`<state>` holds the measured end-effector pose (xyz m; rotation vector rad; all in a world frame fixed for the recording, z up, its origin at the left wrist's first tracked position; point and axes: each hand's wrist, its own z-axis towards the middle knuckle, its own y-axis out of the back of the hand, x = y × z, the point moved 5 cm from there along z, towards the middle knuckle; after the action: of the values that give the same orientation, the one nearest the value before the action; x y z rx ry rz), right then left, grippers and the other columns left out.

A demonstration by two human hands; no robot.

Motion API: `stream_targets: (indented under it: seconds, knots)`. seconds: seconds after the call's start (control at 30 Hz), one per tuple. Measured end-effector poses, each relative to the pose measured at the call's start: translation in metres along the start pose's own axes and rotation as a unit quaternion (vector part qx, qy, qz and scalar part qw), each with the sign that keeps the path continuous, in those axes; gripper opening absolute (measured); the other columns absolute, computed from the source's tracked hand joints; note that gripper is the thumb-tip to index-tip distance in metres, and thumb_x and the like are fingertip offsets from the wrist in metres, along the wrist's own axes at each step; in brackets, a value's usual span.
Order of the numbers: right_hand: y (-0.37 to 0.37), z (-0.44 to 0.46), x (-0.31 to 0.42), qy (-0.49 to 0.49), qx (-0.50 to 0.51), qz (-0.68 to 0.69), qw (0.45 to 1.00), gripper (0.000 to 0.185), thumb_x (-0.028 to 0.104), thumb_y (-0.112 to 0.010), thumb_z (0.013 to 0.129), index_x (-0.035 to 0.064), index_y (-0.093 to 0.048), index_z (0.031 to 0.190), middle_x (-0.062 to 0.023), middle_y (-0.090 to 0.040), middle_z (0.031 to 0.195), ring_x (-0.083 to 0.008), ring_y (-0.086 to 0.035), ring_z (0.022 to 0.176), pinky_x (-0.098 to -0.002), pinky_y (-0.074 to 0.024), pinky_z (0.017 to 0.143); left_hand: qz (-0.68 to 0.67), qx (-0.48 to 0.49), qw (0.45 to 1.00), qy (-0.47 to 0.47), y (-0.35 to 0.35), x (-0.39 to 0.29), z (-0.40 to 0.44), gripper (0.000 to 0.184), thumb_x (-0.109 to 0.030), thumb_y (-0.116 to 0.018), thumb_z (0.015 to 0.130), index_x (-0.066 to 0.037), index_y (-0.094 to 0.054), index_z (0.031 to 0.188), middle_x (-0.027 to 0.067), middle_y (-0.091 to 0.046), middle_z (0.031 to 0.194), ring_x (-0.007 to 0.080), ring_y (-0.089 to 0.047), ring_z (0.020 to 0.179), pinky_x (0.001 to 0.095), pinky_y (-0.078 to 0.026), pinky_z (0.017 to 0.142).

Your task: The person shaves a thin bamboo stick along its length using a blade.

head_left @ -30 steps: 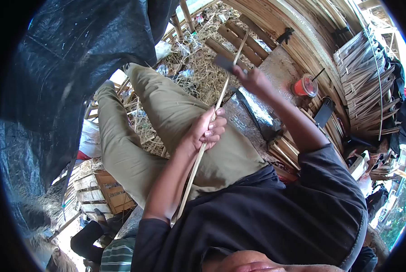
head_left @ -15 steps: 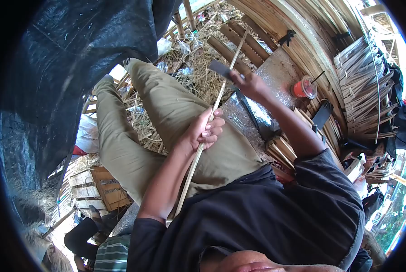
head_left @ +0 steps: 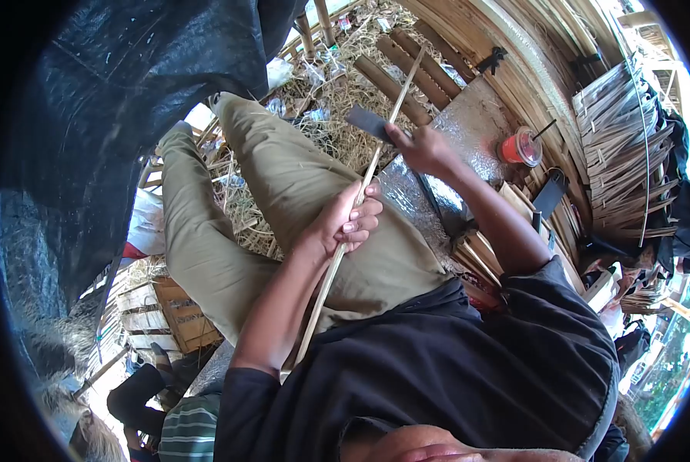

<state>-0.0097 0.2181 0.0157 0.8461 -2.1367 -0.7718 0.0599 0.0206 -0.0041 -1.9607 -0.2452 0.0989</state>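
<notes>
A long thin pale strip [head_left: 326, 286], which looks like split bamboo, runs slantwise over my lap from near my left arm up past my right hand. My left hand [head_left: 350, 219] is closed around it above my thigh. Farther up, my right hand [head_left: 428, 148] grips a flat grey blade [head_left: 366, 122], which lies across the strip. The blade's handle is hidden in my fist. I cannot tell exactly how its edge meets the strip.
Straw and plastic litter cover the ground beyond my legs [head_left: 283, 165], near wooden slats [head_left: 410, 71]. A red drink cup [head_left: 519, 147] with a straw stands on a silvery mat [head_left: 472, 115]. Bundled strips, a leaf-thatch panel [head_left: 616, 146] and a dark tarp [head_left: 129, 131] surround me. Another person's striped clothing [head_left: 189, 430] shows lower left.
My right hand and the blade have shifted slightly down and left toward my left hand. My left hand keeps its hold on the strip.
</notes>
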Motion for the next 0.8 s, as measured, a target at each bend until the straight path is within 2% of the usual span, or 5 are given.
stream_targets:
  seconds: [0.2,0.37,0.47,0.6,0.8]
  knots:
    - [-0.015,-0.008,0.007,0.017,-0.027,-0.024,0.999,0.087,0.07,-0.042,0.097,-0.0065,-0.061,0.06,-0.0174,-0.059,0.055,-0.0293,-0.064,0.055,-0.0463,-0.0503,0.055,0.022,-0.024,0.999,-0.007,-0.003,-0.005,0.001,0.028,-0.039,-0.032,0.109,-0.017,-0.045,0.098,-0.0065,-0.031,0.056,0.0026,-0.025,0.033,0.0179,-0.02,0.025]
    - [0.013,0.012,-0.008,0.038,-0.106,0.048,0.993,0.087,0.071,-0.042,0.097,-0.0054,-0.061,0.06,-0.0179,-0.06,0.055,-0.0318,-0.065,0.058,-0.0467,-0.0514,0.061,-0.012,-0.025,1.0,-0.003,0.003,0.001,0.003,0.026,-0.037,-0.033,0.109,-0.016,-0.045,0.099,-0.0056,-0.033,0.057,0.0027,-0.027,0.034,0.0175,-0.021,0.025]
    - [-0.014,-0.016,0.011,0.033,-0.012,-0.005,0.999,0.081,0.067,-0.043,0.098,-0.007,-0.07,0.08,-0.0253,-0.066,0.067,-0.0346,-0.072,0.072,-0.0482,-0.0553,0.07,-0.006,-0.011,1.0,-0.01,0.005,-0.004,0.005,0.025,-0.036,-0.033,0.109,-0.015,-0.045,0.099,-0.005,-0.034,0.058,0.0027,-0.028,0.035,0.0168,-0.022,0.025]
    - [-0.023,-0.031,0.013,-0.008,-0.01,0.089,0.996,0.086,0.07,-0.043,0.096,-0.01,-0.061,0.068,-0.0237,-0.062,0.059,-0.0348,-0.068,0.055,-0.0466,-0.0528,0.051,-0.006,0.01,1.0,-0.018,0.005,0.0,0.001,0.024,-0.035,-0.034,0.109,-0.015,-0.044,0.1,-0.0051,-0.036,0.06,0.0028,-0.029,0.035,0.0163,-0.023,0.025]
    - [-0.036,-0.032,0.005,0.022,-0.018,0.244,0.969,0.063,0.063,-0.073,0.082,0.0016,-0.067,0.07,-0.0006,-0.055,0.054,-0.0111,-0.052,0.043,-0.0306,-0.04,0.04,-0.001,-0.018,0.999,-0.051,0.002,-0.004,0.005,0.026,-0.037,-0.037,0.108,-0.012,-0.044,0.102,-0.005,-0.036,0.061,0.0022,-0.028,0.039,0.016,-0.023,0.026]
